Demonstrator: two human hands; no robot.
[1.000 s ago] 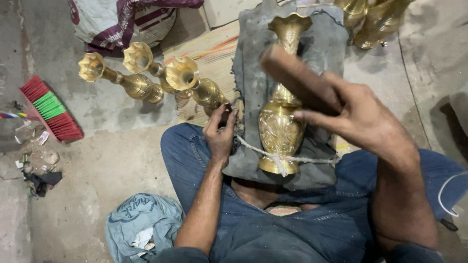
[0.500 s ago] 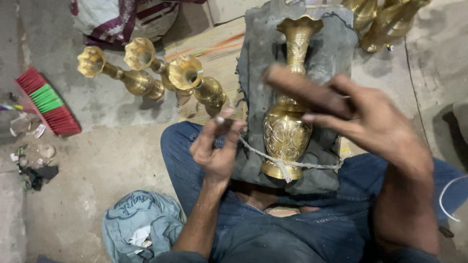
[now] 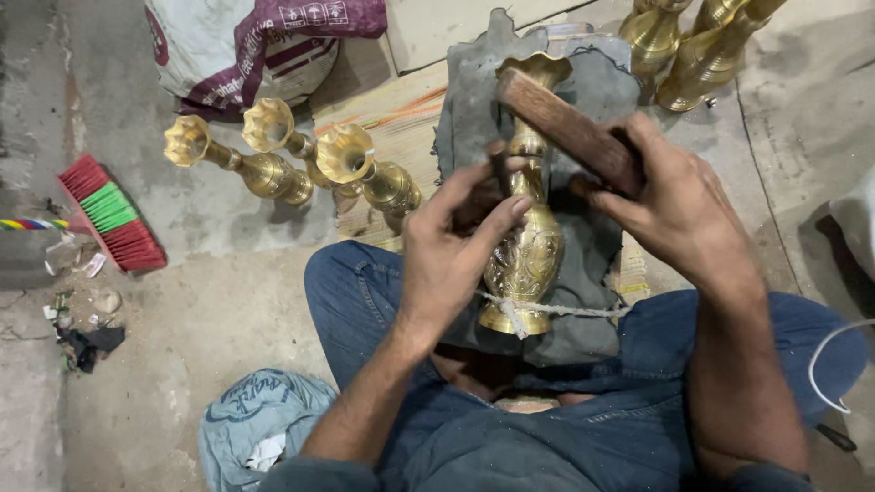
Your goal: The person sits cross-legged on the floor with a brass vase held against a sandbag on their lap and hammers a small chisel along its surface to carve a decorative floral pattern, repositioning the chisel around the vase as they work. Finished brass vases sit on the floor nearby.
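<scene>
Concrete floor (image 3: 228,301) under me; brass vase (image 3: 529,255) lies on grey cloth (image 3: 592,273) across my lap. Left hand (image 3: 456,246) pinches a small tool against it, right hand (image 3: 674,210) grips a wooden mallet (image 3: 565,128). Chasing step, I judge; next needs a square tap.

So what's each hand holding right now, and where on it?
Right hand grips the wooden block at its near end. Left hand rests fingers on the brass vase; any grip is hidden.

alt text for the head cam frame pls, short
A seated person's left hand steadies a brass vase tied by string onto a grey padded block in their lap, while the right hand grips a wooden mallet over its neck. More brass vases lie on the concrete floor.
</scene>
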